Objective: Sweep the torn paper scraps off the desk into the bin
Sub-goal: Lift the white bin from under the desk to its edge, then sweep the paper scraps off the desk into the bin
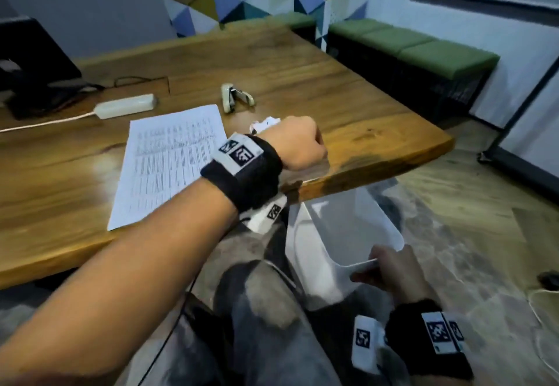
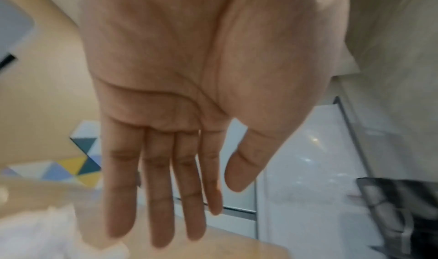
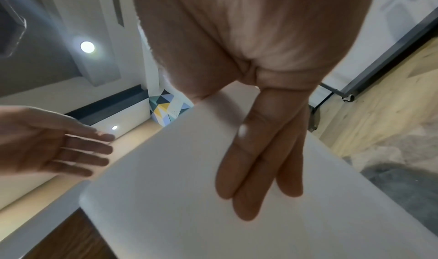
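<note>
1. the left hand [image 1: 298, 143] is above the wooden worktop [image 1: 348, 104] near its front edge; its grip is spread flat, with the fingers [image 2: 163, 197] straight and side by side and the thumb apart, holding nothing.
2. the torn paper scraps [image 1: 266, 122] are a small white heap on the worktop just beyond the left hand's little-finger side; the left wrist view shows them blurred beside the fingertips [image 2: 42, 231], and contact cannot be told.
3. the right hand [image 1: 390, 270] holds the white bin [image 1: 320, 252] by its near rim, below the worktop's edge; the straight fingers [image 3: 255, 169] lie flat on the outer wall, and in the head view the thumb goes over the rim.
4. the bin's open mouth is under the worktop edge, below and to the right of the left hand.
5. left of the left wrist lies a printed sheet [image 1: 169, 161]; beyond the hand are a stapler [image 1: 236, 98] and, further left, a power strip [image 1: 125, 106].
</note>
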Tool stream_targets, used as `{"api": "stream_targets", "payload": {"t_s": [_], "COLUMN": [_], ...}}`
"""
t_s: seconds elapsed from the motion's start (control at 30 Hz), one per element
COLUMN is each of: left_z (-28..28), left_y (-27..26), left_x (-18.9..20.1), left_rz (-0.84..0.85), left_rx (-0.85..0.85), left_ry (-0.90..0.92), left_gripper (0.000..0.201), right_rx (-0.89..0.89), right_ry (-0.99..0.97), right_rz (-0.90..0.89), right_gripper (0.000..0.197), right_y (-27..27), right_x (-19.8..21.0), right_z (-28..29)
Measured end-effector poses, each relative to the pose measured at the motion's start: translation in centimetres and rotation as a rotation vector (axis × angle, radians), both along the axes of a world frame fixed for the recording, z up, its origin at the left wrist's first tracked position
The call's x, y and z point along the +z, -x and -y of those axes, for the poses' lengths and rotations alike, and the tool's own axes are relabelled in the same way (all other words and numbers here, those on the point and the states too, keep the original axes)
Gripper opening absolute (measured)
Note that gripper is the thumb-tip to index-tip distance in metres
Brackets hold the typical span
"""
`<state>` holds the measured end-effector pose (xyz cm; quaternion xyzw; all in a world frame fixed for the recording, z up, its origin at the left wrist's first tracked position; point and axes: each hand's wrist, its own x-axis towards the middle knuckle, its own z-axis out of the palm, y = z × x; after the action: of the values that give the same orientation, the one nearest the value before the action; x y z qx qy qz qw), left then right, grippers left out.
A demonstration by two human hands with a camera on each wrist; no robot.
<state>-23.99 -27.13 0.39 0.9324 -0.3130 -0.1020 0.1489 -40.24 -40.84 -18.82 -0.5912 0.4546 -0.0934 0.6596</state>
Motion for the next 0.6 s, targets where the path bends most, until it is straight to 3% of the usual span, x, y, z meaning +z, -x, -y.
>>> {"api": "stream_targets", "payload": {"t_s": [0.1, 0.27, 0.47, 0.6], "left_z": [2.0, 3.3, 3.3, 2.5], "left_y": [-4.7, -6.9, -5.0, -6.4], "left_x": [2.9, 0.5, -1.5, -0.2], "left_rz": [0.078, 0.069, 0.017, 0.059], "left_rx": [0.018, -0.002, -0.043, -0.012], "left_ry": [-0.055, -0.304, -0.303, -0.232], "left_gripper": [0.034, 0.033, 0.024, 0.036], "right_rx": [-0.009, 0.018, 0.019, 0.028], "right_ry": [-0.044, -0.028, -0.016, -0.002], "right_rz": [0.022, -0.009, -0.023, -0.032], "right_gripper": [0.046, 0.051, 0.046, 0.049], "right_y": [-1.1, -2.2, -2.1, -2.0], "right_x": [0.1, -0.3, 0.3, 0.3], "right_z": [0.0, -0.3, 0.0, -0.3]}}
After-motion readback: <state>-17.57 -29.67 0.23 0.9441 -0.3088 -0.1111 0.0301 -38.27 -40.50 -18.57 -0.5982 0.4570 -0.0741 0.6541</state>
